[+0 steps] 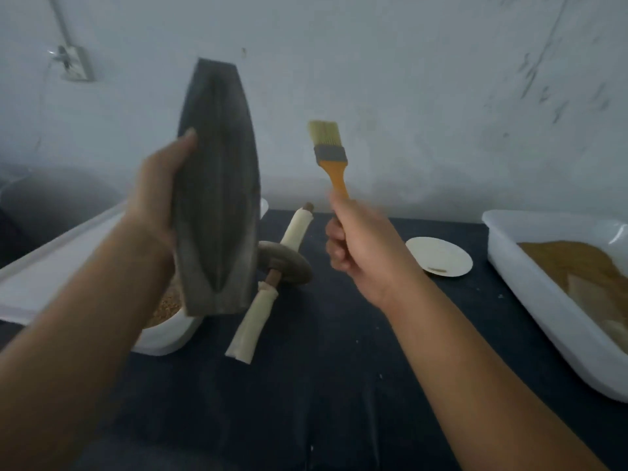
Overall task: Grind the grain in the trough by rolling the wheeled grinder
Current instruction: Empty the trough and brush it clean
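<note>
We look down past two bare forearms at a dark table (339,385). The grinder (284,266), a stone wheel on a wooden axle with pale wrapped grips, lies idle on the table. We place everything else from it. Its axle runs on a diagonal, with the near end toward us and to the left and the far end away and to the right.

Just left of the grinder, and lifted above it, the left hand (154,198) grips the trough (217,185) by its left edge. The thumb is hooked over the rim and the fingers are hidden behind. The trough is a dark, boat-shaped block standing on end. Its long axis is nearly vertical, one end points up at the wall, and the hollow groove faces us. Its lower end hides part of the wheel and hangs over a corner of the left tray (51,266), where grain (166,307) shows.

Right of the grinder, and raised above it, the right hand (360,246) is closed in a fist round the orange handle of a brush (331,154). The bristles point up and are well apart from the trough.

We judge the trough is tipped so that its contents slide down the groove into the tray, with the brush ready to sweep it. The frame is blurred. The groove looks bare, but we cannot be sure.

Farther right of the grinder sit a small pale plate (438,256) and then the right tray (530,266), which holds brown powder (577,263). We judge rolling must wait until the trough lies flat, groove up.
</note>
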The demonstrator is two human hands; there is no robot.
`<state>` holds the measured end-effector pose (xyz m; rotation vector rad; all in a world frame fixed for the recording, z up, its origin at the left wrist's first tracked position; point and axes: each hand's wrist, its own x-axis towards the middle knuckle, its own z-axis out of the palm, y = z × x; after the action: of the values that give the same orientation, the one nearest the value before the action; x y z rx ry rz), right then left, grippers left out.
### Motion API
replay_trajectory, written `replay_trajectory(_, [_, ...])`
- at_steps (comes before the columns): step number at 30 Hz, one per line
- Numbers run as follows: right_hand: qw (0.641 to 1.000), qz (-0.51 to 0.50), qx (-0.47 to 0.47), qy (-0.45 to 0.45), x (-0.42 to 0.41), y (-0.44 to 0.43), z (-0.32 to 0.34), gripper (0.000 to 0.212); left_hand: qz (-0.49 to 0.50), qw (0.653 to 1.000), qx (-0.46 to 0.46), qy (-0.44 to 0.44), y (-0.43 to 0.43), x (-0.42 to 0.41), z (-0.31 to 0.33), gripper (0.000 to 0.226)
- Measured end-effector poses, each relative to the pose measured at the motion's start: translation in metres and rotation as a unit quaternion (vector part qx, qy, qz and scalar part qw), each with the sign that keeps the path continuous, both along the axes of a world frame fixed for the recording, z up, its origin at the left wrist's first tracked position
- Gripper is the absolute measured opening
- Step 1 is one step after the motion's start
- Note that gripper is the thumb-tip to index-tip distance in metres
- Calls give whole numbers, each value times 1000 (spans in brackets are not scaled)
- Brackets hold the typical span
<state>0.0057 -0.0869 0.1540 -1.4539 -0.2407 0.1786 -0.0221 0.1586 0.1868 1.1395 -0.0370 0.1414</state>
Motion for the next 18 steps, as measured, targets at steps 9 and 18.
replay_trajectory(9, [994,-90,-60,28,-42,-80,-68,21,-174,970,-76,154,-160,1,-88,56])
replay_trajectory(18, [975,-153,-142,77,-23,-126,-109,26,-90,939,208,258,-202,46,-143,44])
